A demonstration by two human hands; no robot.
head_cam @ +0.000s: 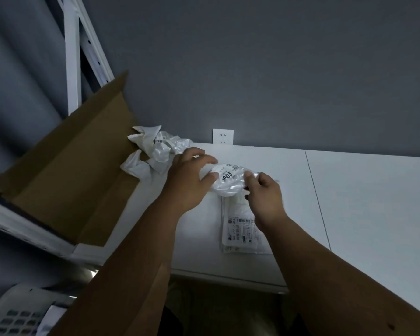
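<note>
A small white plastic packet [228,181] with black print is held above the white table [361,202] between both hands. My left hand [187,180] grips its left side, thumb on the front and fingers curled over the top. My right hand [264,192] pinches its right edge with thumb and fingers. Below the packet a flat white mailer bag [238,229] with a printed label lies on the table, partly hidden by my right forearm.
A pile of crumpled white plastic bags [155,149] lies at the table's back left, beside an open cardboard box [66,170]. A white shelf frame [73,57] rises at left. A wall socket [223,136] is behind the table. A white basket [17,311] stands at bottom left.
</note>
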